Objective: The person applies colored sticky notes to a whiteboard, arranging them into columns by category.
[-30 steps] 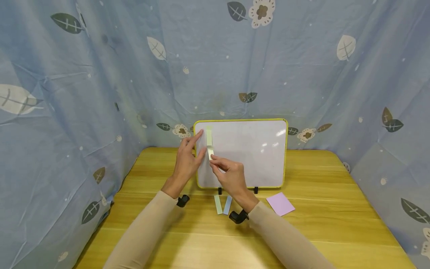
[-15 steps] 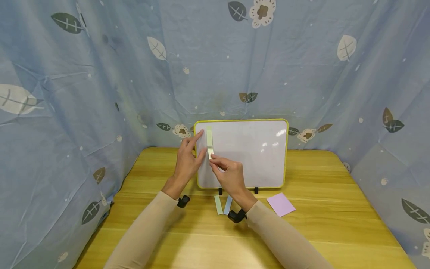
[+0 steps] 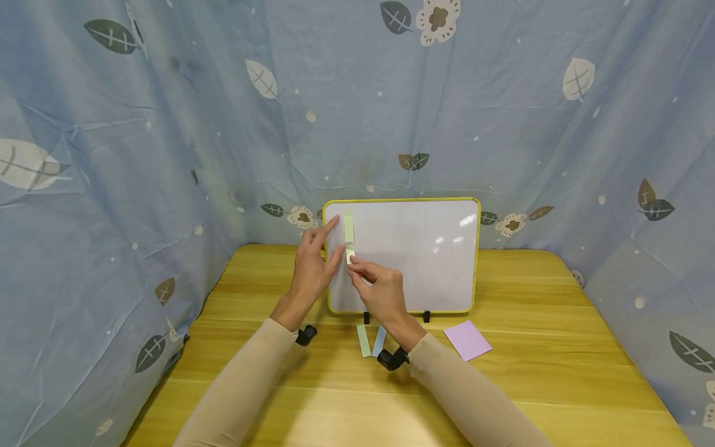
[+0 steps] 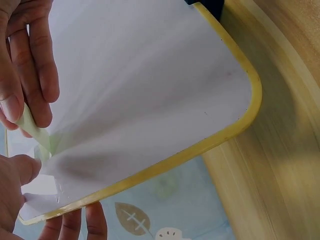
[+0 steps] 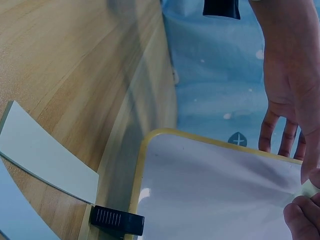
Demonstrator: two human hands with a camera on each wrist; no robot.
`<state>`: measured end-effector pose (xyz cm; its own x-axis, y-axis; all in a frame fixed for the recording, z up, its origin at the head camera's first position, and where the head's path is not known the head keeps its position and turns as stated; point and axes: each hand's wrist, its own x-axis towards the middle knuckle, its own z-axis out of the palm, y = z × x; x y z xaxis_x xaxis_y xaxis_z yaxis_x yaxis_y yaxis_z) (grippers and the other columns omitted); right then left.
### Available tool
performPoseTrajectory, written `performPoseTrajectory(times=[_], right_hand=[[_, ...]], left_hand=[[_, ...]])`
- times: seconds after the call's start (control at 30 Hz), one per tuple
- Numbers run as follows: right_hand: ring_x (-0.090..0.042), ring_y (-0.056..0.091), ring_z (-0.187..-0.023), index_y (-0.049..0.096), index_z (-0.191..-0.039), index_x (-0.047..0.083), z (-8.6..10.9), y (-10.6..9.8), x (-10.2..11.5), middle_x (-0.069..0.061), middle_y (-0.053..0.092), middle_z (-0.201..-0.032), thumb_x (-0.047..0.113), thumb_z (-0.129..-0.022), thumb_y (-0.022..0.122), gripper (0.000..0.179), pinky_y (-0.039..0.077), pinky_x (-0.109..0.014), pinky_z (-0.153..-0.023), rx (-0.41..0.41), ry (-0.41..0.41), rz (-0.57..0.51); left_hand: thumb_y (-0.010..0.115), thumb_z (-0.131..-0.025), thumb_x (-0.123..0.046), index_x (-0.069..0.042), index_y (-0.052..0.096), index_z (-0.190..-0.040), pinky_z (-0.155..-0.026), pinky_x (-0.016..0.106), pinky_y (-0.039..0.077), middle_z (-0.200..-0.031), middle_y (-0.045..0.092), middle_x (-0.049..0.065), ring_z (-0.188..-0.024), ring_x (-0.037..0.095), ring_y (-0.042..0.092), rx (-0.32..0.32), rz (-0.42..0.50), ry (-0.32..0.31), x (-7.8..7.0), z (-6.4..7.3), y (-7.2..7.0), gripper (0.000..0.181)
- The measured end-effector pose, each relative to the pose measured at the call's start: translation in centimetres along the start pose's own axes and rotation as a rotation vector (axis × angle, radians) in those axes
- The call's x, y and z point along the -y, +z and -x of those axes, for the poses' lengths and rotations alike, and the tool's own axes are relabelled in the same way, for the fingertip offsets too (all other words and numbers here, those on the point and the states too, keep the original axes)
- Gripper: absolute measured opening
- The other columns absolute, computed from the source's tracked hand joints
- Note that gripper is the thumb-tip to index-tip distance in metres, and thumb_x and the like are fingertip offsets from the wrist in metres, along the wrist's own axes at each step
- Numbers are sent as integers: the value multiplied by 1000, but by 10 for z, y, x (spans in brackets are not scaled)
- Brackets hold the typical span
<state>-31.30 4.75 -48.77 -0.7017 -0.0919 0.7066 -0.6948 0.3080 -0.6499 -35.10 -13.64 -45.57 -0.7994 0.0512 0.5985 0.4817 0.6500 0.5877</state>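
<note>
A small whiteboard [image 3: 416, 261] with a yellow frame stands upright on the table. My left hand [image 3: 310, 268] grips its left edge, thumb on the front and several fingers behind the frame in the left wrist view. Near that edge a light green paper strip [image 3: 349, 228] runs down the board. Its upper part lies against the surface; the paler lower part bends outward. My right hand [image 3: 385, 292] pinches this lower end between thumb and fingertips. In the left wrist view the strip [image 4: 34, 131] slants from the right fingers to the board.
Black feet [image 3: 427, 316] support the board. In front of it lie a green strip [image 3: 363, 341] and a blue strip [image 3: 378, 341], close together. A pink-purple square sticky note [image 3: 468, 339] lies to the right on the wooden table [image 3: 536, 347]. Patterned blue curtains [image 3: 357, 112] surround the table.
The lower part of the strip looks slightly more bent, with the right fingers a touch closer to the board. The left hand keeps its grip; nothing else has visibly moved.
</note>
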Motion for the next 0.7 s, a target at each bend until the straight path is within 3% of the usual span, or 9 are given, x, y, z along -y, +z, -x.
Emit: performPoseTrajectory(times=[0.3,0.7], right_hand=[[-34,89,-109,90,-116,-5,0,3,-2,-20,87,-128,-2,-104,85,13,71,-35,-94,-15,3,4],[-33,89,-109,89,-117,-6,0,5,-7,-21,87,-128,0,-105,85,14,71,-35,-94,11,18,16]], left_hand=[[87,-109,-26,-35,55,-176,-78,45,51,-129,62,23,-87,32,56,-30,-55,-14,-1,-1,5,75],[90,-105,-40,-39,40,-183,-69,53,58,-124,61,24,-81,36,61,-48,-145,-21,-2,-9,11,93]])
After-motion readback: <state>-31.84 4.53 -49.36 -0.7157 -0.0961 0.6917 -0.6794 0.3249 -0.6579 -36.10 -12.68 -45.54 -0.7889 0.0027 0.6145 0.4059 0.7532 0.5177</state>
